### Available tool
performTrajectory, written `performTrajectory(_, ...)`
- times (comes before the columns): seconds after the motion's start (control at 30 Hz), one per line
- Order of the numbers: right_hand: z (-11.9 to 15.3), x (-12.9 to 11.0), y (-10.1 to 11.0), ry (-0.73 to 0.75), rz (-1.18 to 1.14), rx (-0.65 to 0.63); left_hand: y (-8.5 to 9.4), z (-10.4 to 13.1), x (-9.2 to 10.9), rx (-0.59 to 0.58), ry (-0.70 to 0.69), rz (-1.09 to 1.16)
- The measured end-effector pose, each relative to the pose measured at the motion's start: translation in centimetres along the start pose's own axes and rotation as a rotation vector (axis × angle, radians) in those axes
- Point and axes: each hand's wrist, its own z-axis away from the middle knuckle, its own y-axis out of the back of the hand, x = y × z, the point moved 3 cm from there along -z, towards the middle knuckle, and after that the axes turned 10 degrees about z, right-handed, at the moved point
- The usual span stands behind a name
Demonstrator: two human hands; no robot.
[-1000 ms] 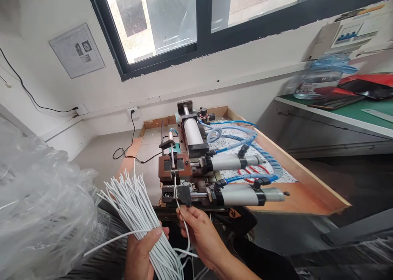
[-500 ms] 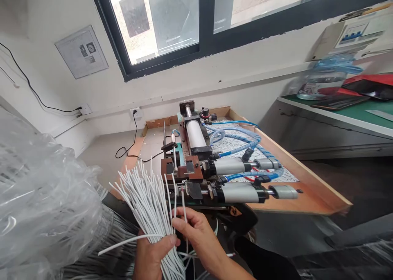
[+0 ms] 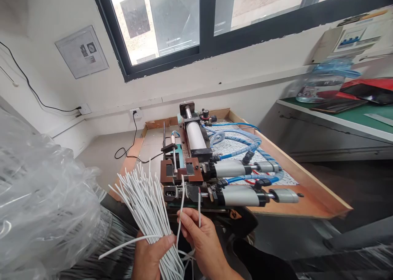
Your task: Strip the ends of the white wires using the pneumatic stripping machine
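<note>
My left hand [image 3: 151,252] is wrapped around a thick bundle of white cables [image 3: 146,200], their ends fanning upward. One cable [image 3: 123,245] sticks out sideways to the left across that hand. Beside the bundle, my right hand [image 3: 205,242] pinches a single white cable [image 3: 182,200] between thumb and forefinger, its tip pointing up at the machine. A second cable [image 3: 199,209] with a reddish tip stands up behind the fingers of the same hand. Just beyond both hands sits a pneumatic machine [image 3: 181,173] with brown jaw blocks and silver cylinders.
The machine stands on a wood-edged table [image 3: 307,200] with blue air hoses [image 3: 239,134]. Clear plastic wrapping [image 3: 52,194] over more cables fills the left side. At right, a green-topped shelf [image 3: 356,116] holds a plastic jar [image 3: 319,85]. A window [image 3: 172,22] is above.
My right hand has moved slightly right, drawing the pinched cable away from the bundle. The reddish-tipped cable has shifted right with it. My left hand stays around the bundle.
</note>
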Motion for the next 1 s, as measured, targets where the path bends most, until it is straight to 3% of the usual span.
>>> performTrajectory(0.23,-1.0,0.3,0.1,-0.101,-0.129,0.035,0.8,-0.3,-0.2,0.100,0.036,0.033)
performTrajectory(0.63,-1.7,-0.3,-0.3,-0.259,-0.287,0.014,0.8,0.0,-0.3,0.119,0.061,0.073)
performTrajectory(0.8,-1.1,0.1,-1.2,-0.379,-0.285,-0.241,0.2,0.3,0.1,0.061,0.064,0.052)
performTrajectory(0.87,-0.8,0.0,-1.4,-0.317,-0.198,-0.287,-0.1,0.3,0.2,-0.008,0.051,0.052)
performTrajectory(1.0,-0.4,-0.5,-0.8,-0.105,-0.031,-0.097,0.2,-0.1,-0.1,0.007,0.017,0.021)
